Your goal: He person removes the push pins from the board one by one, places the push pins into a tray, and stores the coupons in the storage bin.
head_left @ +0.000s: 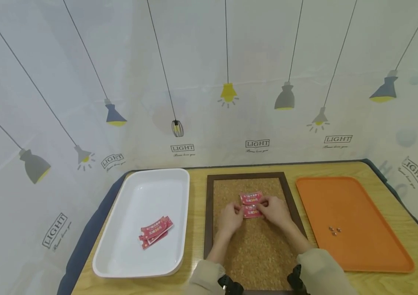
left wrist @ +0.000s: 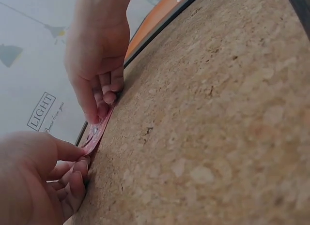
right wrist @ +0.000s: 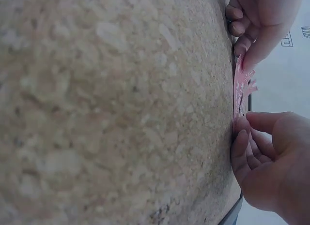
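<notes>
Two red coupons with white and yellow print lie one above the other on a brown-framed corkboard (head_left: 256, 254). At the left edge of the lower coupon (head_left: 250, 212), my left hand (head_left: 230, 220) pinches it between thumb and fingers. My right hand (head_left: 277, 212) grips the same coupon at its right side. A small silver pin (head_left: 254, 206) shows near that coupon's top edge; whether it is pushed in I cannot tell. Just above lies the upper coupon (head_left: 251, 197). In the right wrist view the held coupon (right wrist: 238, 92) is seen edge-on, spanning both hands.
To the left stands a white tray (head_left: 120, 256) with several overlapping red coupons (head_left: 155, 230) in it. An orange tray (head_left: 371, 246) on the right bears several small silver pins (head_left: 334, 234). Behind the wooden table (head_left: 194, 246) hangs a lamp-patterned curtain (head_left: 209, 102).
</notes>
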`<state>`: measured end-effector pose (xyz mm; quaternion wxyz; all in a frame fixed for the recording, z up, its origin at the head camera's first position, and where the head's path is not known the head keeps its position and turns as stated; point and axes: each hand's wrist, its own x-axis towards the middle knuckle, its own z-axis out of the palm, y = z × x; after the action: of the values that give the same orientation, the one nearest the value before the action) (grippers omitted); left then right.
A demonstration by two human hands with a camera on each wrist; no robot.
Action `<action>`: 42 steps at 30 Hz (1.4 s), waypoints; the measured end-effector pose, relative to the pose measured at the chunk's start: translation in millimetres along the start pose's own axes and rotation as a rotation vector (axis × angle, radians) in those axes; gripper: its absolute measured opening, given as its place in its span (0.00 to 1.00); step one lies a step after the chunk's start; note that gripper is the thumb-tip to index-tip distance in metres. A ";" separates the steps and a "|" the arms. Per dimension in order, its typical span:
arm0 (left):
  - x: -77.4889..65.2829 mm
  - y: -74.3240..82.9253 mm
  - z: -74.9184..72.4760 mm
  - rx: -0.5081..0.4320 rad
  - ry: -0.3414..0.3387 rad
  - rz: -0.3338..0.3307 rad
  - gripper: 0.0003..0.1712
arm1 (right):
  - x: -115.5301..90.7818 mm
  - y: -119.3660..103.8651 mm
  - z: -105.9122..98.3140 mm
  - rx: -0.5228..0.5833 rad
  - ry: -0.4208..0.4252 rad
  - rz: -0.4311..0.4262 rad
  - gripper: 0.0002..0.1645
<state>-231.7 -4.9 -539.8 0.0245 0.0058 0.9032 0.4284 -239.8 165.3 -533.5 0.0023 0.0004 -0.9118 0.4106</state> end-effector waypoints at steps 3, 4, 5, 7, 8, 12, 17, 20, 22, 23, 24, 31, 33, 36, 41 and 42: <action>0.9 -1.1 1.6 0.029 0.013 -0.010 0.08 | 2.1 1.8 2.9 -0.004 0.000 -0.002 0.12; 1.1 -1.5 2.2 0.039 0.020 -0.012 0.08 | 2.7 2.1 3.9 -0.002 0.003 -0.003 0.12; 1.2 -1.6 2.7 0.047 0.023 -0.017 0.08 | 3.5 2.5 4.9 0.003 0.003 0.000 0.12; 0.9 -1.7 3.5 0.061 0.033 -0.015 0.08 | 4.6 3.6 6.5 0.004 0.007 -0.002 0.11; 0.6 -1.6 3.8 0.062 0.035 -0.018 0.08 | 4.8 3.4 7.1 -0.005 0.015 -0.001 0.11; -1.1 -0.3 3.7 0.060 0.042 -0.017 0.06 | 6.2 2.7 9.0 -0.050 0.044 0.009 0.11; -0.4 -0.7 2.8 0.066 0.042 -0.021 0.04 | 7.6 0.5 10.8 -0.044 0.050 0.039 0.11; -0.2 -0.6 2.7 0.064 0.046 -0.022 0.05 | 7.7 -1.2 11.6 -0.046 0.047 0.052 0.11; -0.7 -0.6 2.6 0.060 0.047 -0.027 0.05 | 7.5 -2.8 12.1 -0.051 0.045 0.057 0.11; -0.8 -0.5 2.6 0.058 0.047 -0.032 0.05 | 7.7 -3.0 12.5 -0.057 0.046 0.059 0.11; -1.1 -0.5 2.5 0.059 0.048 -0.031 0.06 | 7.7 -3.5 12.7 -0.062 0.045 0.064 0.11; -2.6 0.7 1.7 0.051 0.052 -0.032 0.05 | 7.2 -4.9 13.4 -0.091 0.037 0.099 0.12; -2.4 0.9 2.0 0.047 0.053 -0.032 0.05 | 6.8 -4.1 13.7 -0.090 0.035 0.107 0.12; -2.0 0.7 2.5 0.048 0.059 -0.030 0.05 | 6.2 -3.5 14.1 -0.087 0.038 0.114 0.13; -2.8 0.1 2.3 0.050 0.062 -0.036 0.05 | 5.6 -3.4 14.9 -0.076 0.046 0.110 0.13; -3.1 -0.3 2.2 0.046 0.061 -0.039 0.05 | 5.7 -3.0 15.2 -0.073 0.047 0.111 0.13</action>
<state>-228.5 -3.4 -541.3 0.0054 -0.0242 0.9131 0.4070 -245.5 152.0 -541.4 0.0008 -0.0597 -0.9244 0.3766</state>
